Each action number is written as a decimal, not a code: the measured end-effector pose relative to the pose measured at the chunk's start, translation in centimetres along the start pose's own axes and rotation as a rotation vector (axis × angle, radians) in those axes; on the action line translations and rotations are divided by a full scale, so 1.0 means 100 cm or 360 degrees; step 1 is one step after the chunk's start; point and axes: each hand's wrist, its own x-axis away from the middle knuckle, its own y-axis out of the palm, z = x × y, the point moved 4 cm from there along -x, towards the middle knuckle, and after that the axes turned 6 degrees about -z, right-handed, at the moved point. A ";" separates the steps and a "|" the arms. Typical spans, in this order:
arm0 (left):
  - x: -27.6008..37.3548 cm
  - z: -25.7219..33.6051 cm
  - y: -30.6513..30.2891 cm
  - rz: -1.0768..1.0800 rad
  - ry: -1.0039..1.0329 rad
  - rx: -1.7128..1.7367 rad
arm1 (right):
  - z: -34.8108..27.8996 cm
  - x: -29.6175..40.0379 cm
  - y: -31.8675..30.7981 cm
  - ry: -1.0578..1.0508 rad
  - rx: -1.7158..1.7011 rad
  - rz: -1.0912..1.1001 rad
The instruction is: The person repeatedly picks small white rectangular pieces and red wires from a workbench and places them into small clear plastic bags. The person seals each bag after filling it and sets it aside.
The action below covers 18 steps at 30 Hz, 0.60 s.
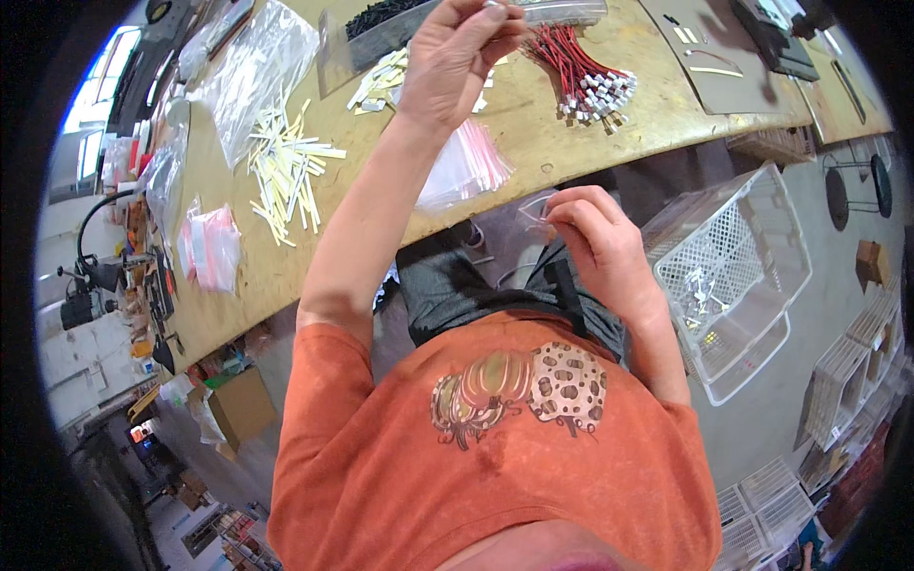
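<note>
My left hand (453, 68) is raised over the wooden table, its fingertips pinching a small white piece (491, 4) near the picture's top edge. In front of my body, just off the table's edge, my right hand (600, 250) grips a small clear plastic bag (534, 212). Below my left wrist lies a stack of clear bags with pink edges (475, 160). A bundle of red and black wires with white connectors (596, 93) rests to its right. Short pale pieces (375, 86) lie partly behind my left hand. Thin yellow and white strips (285, 171) form a pile farther left.
A clear bin (332, 61) of small black parts stands at the back. Plastic bags (260, 64) and another pink-edged bundle (211, 250) lie left. Sample parts rest on a grey board (728, 93). A white plastic crate (792, 243) stands below the table, at right.
</note>
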 end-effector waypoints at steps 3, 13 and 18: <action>0.021 0.038 0.017 0.0052 0.0115 0.0038 | -0.006 -0.006 -0.005 -0.0010 0.0030 0.0038; 0.150 0.052 0.039 0.0107 0.0086 -0.0206 | -0.040 -0.029 0.015 -0.0151 0.0062 -0.0128; 0.173 0.049 0.041 0.0145 0.0299 -0.0924 | -0.058 -0.033 0.029 -0.0181 0.0061 -0.0219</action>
